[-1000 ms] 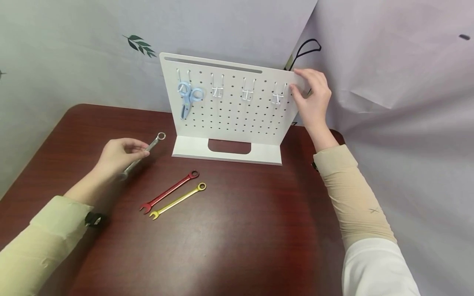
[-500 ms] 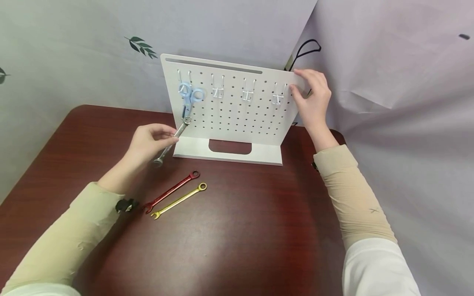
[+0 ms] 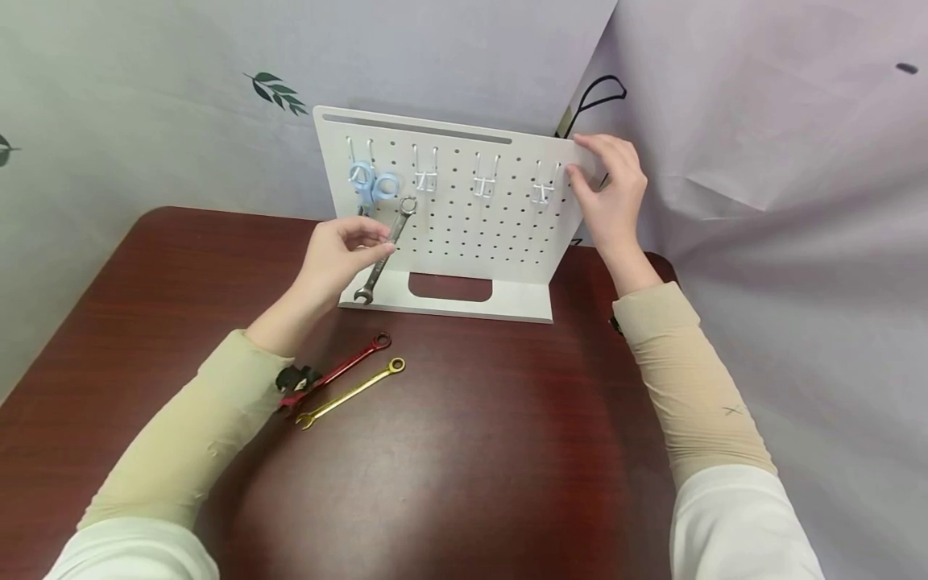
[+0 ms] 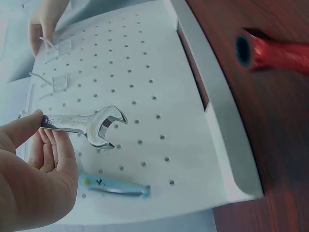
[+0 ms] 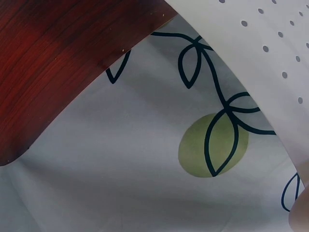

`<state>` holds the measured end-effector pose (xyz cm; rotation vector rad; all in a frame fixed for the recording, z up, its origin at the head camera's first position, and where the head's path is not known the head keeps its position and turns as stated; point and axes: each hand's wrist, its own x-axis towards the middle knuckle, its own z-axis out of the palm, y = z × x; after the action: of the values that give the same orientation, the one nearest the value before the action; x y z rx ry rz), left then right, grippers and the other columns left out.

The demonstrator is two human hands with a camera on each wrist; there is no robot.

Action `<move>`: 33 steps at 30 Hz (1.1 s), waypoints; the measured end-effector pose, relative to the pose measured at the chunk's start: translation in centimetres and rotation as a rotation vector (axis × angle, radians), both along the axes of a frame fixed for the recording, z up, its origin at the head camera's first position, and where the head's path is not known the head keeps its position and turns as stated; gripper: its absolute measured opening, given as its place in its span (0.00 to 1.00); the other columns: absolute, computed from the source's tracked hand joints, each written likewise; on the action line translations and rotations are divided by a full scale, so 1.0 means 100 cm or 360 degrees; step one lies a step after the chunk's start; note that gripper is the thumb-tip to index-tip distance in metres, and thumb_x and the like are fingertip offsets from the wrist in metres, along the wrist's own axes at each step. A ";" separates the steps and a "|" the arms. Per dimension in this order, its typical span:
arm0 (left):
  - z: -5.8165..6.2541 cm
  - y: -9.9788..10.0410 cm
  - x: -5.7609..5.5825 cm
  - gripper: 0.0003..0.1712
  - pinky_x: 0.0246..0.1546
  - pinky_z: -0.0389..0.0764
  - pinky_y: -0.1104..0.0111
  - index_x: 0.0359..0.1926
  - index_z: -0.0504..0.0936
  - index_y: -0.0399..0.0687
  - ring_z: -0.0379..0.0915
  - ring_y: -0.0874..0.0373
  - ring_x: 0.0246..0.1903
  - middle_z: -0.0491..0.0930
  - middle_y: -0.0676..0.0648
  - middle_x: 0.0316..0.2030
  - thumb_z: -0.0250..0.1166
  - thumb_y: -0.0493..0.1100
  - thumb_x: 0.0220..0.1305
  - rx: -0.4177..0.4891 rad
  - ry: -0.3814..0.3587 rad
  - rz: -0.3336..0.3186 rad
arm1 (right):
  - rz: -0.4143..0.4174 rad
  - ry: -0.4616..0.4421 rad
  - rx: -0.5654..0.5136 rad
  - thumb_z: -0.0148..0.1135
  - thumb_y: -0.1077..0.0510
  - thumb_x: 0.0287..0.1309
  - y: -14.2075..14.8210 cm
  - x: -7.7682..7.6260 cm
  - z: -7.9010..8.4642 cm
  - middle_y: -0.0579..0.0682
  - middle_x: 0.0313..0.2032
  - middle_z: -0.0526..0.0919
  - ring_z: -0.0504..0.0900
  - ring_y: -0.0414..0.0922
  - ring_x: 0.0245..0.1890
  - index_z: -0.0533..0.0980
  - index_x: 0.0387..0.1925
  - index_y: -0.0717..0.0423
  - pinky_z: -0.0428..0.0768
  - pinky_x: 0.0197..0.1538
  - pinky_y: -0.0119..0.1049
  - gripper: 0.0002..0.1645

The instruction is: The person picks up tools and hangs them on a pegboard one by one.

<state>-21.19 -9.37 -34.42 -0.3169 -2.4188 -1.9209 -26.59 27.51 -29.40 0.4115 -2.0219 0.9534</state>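
While the right grip (image 3: 612, 189) is clasping the pegboard (image 3: 460, 208), the left grip (image 3: 339, 254) is pinching the silver wrench (image 3: 380, 262), its ring end (image 3: 403, 213) slanting up toward the second hook (image 3: 426, 173) from left.

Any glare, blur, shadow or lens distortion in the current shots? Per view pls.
Head: pale glare patch on the tabletop; left wrist: red wrench blurred, silver wrench clearer, pegboard edges bowed, which looks like lens distortion; right wrist: soft, dim shadows on the patterned cloth, no strong glare.
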 end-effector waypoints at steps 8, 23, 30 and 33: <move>0.000 0.012 -0.007 0.14 0.39 0.79 0.78 0.49 0.85 0.28 0.80 0.71 0.34 0.83 0.71 0.28 0.73 0.33 0.67 0.0040 0.0024 0.0036 | -0.0002 -0.0004 0.0005 0.74 0.67 0.62 -0.001 -0.001 0.000 0.60 0.51 0.90 0.83 0.55 0.59 0.87 0.53 0.62 0.75 0.69 0.38 0.17; -0.003 0.027 -0.023 0.15 0.45 0.81 0.81 0.53 0.83 0.26 0.81 0.73 0.36 0.83 0.68 0.29 0.71 0.31 0.68 0.0277 -0.0078 0.0074 | -0.0004 -0.0007 -0.0005 0.74 0.67 0.62 0.001 0.000 -0.001 0.60 0.51 0.90 0.83 0.55 0.59 0.87 0.53 0.62 0.75 0.69 0.38 0.17; -0.009 0.041 -0.031 0.13 0.45 0.82 0.80 0.52 0.85 0.31 0.80 0.72 0.35 0.83 0.66 0.29 0.71 0.32 0.68 0.0354 -0.0203 0.0113 | -0.0011 -0.0001 -0.0004 0.74 0.67 0.62 0.003 0.001 -0.002 0.60 0.51 0.90 0.83 0.55 0.59 0.87 0.52 0.61 0.75 0.69 0.38 0.16; -0.011 0.047 -0.034 0.14 0.45 0.82 0.80 0.53 0.84 0.30 0.80 0.71 0.36 0.83 0.66 0.29 0.71 0.32 0.68 0.0408 -0.0231 0.0130 | -0.0013 0.0002 -0.0007 0.74 0.67 0.62 0.004 0.002 -0.002 0.60 0.51 0.90 0.83 0.55 0.59 0.87 0.52 0.61 0.75 0.69 0.38 0.16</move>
<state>-24.63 -4.70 -35.53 -0.0696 -2.1878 -2.2536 -26.43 27.87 -29.63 0.4011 -2.0187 0.9527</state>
